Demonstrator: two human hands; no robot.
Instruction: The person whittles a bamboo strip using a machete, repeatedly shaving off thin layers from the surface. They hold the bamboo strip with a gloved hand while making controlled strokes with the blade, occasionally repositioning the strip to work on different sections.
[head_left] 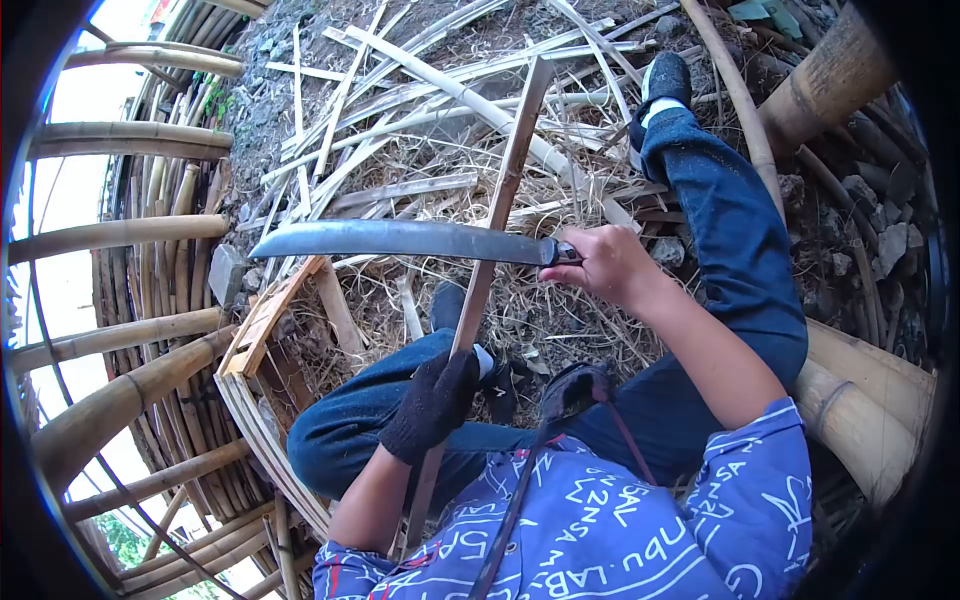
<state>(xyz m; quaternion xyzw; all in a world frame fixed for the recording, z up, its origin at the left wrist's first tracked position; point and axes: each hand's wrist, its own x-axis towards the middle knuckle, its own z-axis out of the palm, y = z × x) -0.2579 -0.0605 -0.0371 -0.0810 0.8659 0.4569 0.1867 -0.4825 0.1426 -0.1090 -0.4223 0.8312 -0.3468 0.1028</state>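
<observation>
My left hand (432, 405), in a dark knitted glove, is closed around the lower part of a long bamboo strip (500, 205) that stands up between my legs. My bare right hand (600, 262) grips the dark handle of a machete (400, 240). The machete's long blade points left and crosses over the strip, above my gloved hand. Whether the blade touches the strip I cannot tell.
Split bamboo strips (430, 185) and shavings litter the ground ahead. Stacked poles (150, 235) line the left side. A thick bamboo pole (830, 80) and rocks (892, 245) lie to the right. Beside my left knee are a bamboo piece (265, 320) and long slats.
</observation>
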